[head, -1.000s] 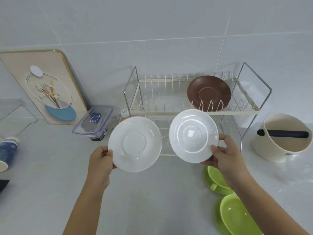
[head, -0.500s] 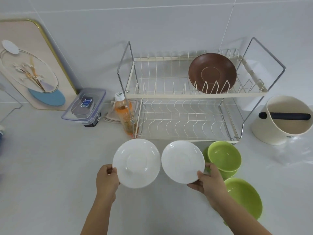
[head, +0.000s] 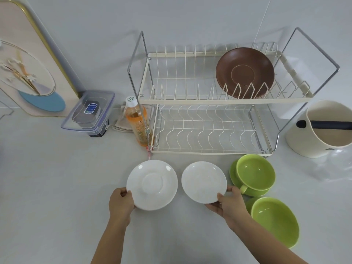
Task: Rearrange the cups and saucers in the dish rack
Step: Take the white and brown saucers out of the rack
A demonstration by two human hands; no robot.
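Observation:
My left hand (head: 121,201) grips the near-left rim of a white saucer (head: 152,184). My right hand (head: 229,203) pinches the near-right rim of a second white saucer (head: 203,181). Both saucers lie flat, low over the counter, in front of the two-tier dish rack (head: 209,101). A brown saucer (head: 244,72) leans upright in the rack's upper tier at the right; the lower tier holds nothing. Right of my right hand, one green cup (head: 256,173) stands on a green saucer (head: 233,176), and another green cup (head: 275,221) sits nearer to me.
An orange drink bottle (head: 137,122) stands at the rack's front-left corner, with a clear lidded box (head: 89,113) and a decorated board (head: 28,67) further left. A cream tub with a black bar (head: 323,128) stands right of the rack.
Both hands have brought the two white saucers down from in front of the rack to just above the counter, tilting them flat. The view has tipped downward.

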